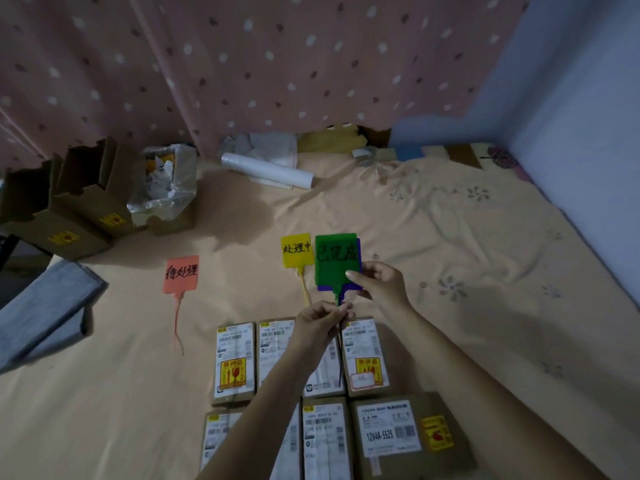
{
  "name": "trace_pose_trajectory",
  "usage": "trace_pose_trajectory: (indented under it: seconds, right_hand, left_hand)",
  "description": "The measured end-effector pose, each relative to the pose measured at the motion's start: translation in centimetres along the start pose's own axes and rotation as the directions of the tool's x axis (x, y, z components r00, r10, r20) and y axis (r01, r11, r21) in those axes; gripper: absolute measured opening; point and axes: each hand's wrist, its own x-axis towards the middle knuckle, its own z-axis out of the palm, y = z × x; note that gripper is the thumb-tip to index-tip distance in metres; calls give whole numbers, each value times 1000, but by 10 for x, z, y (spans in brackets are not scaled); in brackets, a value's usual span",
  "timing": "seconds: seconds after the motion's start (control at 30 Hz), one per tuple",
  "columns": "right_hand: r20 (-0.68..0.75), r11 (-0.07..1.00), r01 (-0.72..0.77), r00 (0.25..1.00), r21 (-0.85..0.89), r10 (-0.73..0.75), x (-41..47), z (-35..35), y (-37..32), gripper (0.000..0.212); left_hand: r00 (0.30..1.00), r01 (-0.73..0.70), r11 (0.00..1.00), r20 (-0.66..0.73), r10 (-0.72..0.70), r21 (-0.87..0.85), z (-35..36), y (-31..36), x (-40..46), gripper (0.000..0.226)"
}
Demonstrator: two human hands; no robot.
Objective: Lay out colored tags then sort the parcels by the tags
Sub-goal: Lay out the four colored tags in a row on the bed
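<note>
Above the near rows of parcels [322,393], the green tag [334,263] is held up with a purple tag [358,268] just behind it, the right hand [379,284] pinching the plates at their right edge and the left hand [320,323] closed around the tails below. The laying-out step seems half done, since the orange tag [180,274] and the yellow tag [295,250] already lie on the bed sheet [450,237]. The next move probably calls for separating green from purple and putting green to the right of yellow, where the sheet is free; the cardboard boxes [69,202] and the white roll [266,169] stay far away and block nothing.
</note>
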Motion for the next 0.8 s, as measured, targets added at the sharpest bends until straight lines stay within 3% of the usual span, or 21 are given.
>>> trace_pose_trajectory:
  seconds: [0.13, 0.23, 0.47, 0.67, 0.8]
  right_hand:
    - [52, 997, -35, 998, 71, 31, 13, -37, 2, 9]
    - [90, 992, -45, 995, 117, 34, 29, -71, 2, 16]
    - [228, 969, -127, 971, 211, 77, 76, -165, -5, 11]
    - [183, 984, -115, 979, 136, 89, 116, -245, -10, 10]
    - [79, 954, -199, 979, 226, 185, 158, -271, -14, 13]
  left_hand:
    - [1000, -4, 999, -20, 3, -51, 32, -16, 10, 27]
    - [999, -17, 998, -46, 14, -66, 63, -31, 22, 34]
    - [964, -66, 998, -257, 63, -4, 161, -76, 54, 27]
    - [965, -59, 991, -261, 24, -124, 212, -106, 74, 25]
    - [952, -46, 995, -305, 17, -86, 210, -114, 70, 20]
